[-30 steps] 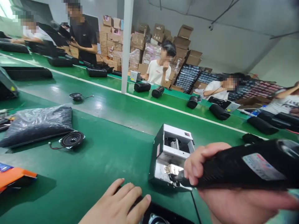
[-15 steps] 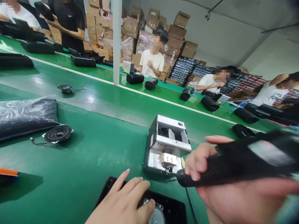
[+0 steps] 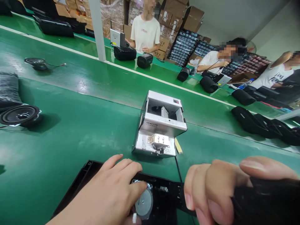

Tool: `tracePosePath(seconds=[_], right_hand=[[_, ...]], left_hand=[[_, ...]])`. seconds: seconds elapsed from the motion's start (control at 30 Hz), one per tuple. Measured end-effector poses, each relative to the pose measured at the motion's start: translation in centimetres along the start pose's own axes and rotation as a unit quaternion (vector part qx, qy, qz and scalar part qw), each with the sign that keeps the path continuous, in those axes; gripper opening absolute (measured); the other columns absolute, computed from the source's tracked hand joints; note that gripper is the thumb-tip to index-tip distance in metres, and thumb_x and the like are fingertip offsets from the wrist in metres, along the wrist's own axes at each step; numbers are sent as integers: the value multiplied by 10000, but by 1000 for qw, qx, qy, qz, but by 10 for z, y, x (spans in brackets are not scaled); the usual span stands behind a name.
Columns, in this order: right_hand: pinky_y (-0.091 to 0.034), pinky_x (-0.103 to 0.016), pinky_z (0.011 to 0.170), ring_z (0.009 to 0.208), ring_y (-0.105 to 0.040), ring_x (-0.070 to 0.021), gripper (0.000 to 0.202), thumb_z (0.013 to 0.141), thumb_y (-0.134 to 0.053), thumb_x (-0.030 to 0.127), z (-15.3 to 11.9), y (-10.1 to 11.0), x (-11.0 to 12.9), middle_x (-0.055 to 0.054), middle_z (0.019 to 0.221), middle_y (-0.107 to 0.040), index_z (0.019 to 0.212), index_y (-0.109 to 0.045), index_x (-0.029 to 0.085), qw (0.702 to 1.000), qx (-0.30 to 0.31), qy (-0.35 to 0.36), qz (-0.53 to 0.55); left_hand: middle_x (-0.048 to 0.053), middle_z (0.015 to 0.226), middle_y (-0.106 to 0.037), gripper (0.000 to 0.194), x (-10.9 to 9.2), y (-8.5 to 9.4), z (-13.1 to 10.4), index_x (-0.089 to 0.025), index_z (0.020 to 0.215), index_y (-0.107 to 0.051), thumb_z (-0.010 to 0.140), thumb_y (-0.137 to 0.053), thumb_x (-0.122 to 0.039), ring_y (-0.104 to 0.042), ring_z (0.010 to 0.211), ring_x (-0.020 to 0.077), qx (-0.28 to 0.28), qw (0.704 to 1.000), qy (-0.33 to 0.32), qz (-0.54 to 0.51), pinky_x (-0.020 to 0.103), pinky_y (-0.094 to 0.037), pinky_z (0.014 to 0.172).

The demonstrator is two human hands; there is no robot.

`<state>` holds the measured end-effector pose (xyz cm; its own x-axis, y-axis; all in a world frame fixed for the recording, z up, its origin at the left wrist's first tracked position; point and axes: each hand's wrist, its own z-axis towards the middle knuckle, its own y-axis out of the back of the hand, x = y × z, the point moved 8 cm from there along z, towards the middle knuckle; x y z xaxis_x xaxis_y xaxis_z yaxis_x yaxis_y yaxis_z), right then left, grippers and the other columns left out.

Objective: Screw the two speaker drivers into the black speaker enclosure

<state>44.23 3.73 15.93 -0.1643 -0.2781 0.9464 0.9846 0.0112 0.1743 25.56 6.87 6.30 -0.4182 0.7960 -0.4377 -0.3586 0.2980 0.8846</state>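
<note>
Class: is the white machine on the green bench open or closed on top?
Open: the white machine shows an uncovered top recess with parts visible inside.

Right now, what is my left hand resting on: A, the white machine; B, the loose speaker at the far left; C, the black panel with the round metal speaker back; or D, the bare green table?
C: the left hand lies on the black panel, fingertips at the round metal speaker back; the white machine stands apart behind it.

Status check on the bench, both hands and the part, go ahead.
Left hand resting on the black housing, fingers on its speaker back. Right hand gripping the black driver. White screw feeder beyond the housing, apart from it.
</note>
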Motion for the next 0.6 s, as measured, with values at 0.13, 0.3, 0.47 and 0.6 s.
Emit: tracePosePath(seconds=[0.13,0.3,0.47,0.6], right_hand=[[-699,-476,634,645,-767,-320,381,905,-916,669,7,6,-17,-20,641,-705,1012,-790,324,996,-28,-48,71],[-687,-441,690,663,-796,-274,287,1145,-631,537,-5,3,-31,-29,752,-816,1035,-815,345,978,21,-46,202],[-690,-440,775,772,-836,-263,561,1242,-362,474,-18,-4,-40,-75,869,-870,1077,-867,294,967,48,-23,249],[-699,-458,782,783,-844,-274,441,1221,-459,438,-18,-5,-45,-70,898,-878,1119,-868,307,966,65,-27,248]], left_hand=[[-8,1232,-783,341,9,-10,-8,-352,1057,-838,776,-999,-460,-757,1115,289,-57,998,3,-31,536,-469,1218],[-21,1325,-768,362,14,-16,-8,-394,1130,-821,817,-972,-497,-734,1213,307,10,997,30,-64,565,-370,1297],[-20,1308,-769,379,15,-14,-6,-390,1113,-824,790,-977,-515,-723,1229,321,24,996,44,-75,581,-358,1304],[-9,1285,-770,357,14,-18,-9,-377,1094,-821,793,-963,-505,-720,1215,323,28,995,45,-82,599,-359,1311]])
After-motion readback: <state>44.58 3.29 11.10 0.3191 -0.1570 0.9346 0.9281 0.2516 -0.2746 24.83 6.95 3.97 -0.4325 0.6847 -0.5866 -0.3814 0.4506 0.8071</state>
